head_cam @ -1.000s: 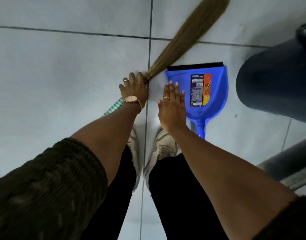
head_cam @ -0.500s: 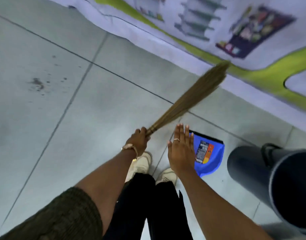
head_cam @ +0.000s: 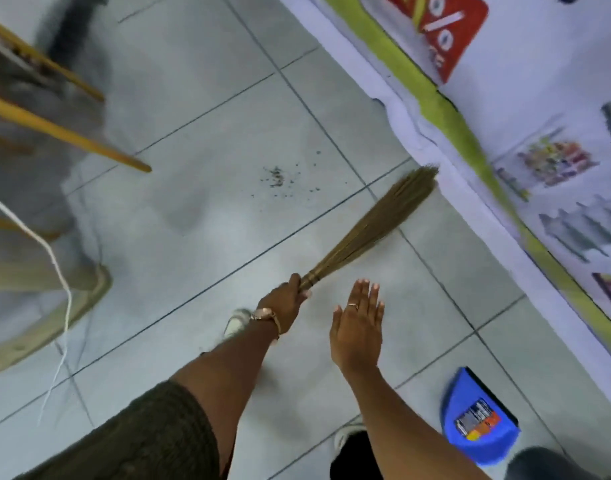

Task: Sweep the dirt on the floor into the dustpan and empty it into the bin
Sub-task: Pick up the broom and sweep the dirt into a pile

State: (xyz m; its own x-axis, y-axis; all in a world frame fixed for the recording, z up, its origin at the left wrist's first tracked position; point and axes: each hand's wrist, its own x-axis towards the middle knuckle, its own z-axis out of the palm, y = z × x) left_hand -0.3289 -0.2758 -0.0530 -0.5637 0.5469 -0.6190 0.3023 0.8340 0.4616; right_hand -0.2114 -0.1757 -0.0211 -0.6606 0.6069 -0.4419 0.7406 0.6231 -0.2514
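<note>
My left hand (head_cam: 286, 304) grips the bound end of a brown straw broom (head_cam: 376, 219), whose bristles point up and right toward the wall banner. My right hand (head_cam: 358, 323) hovers beside it, flat, fingers apart, holding nothing. A small patch of dark dirt (head_cam: 278, 178) lies on the pale tiled floor ahead, left of the broom's tip. The blue dustpan (head_cam: 477, 422) with a printed label lies on the floor at lower right, behind my right arm. The dark grey bin (head_cam: 546, 464) shows only as a rim at the bottom right corner.
A printed banner (head_cam: 505, 116) runs along the right side of the floor. Wooden furniture legs (head_cam: 68, 136) and a curved wooden base (head_cam: 48, 323) stand at the left, with a white cord (head_cam: 60, 282) hanging down. My shoes (head_cam: 236, 322) show below my arms.
The view has swung left and away from the dustpan and bin, which now sit at lower right. The dirt patch has come into view ahead. My left hand keeps holding the broom.
</note>
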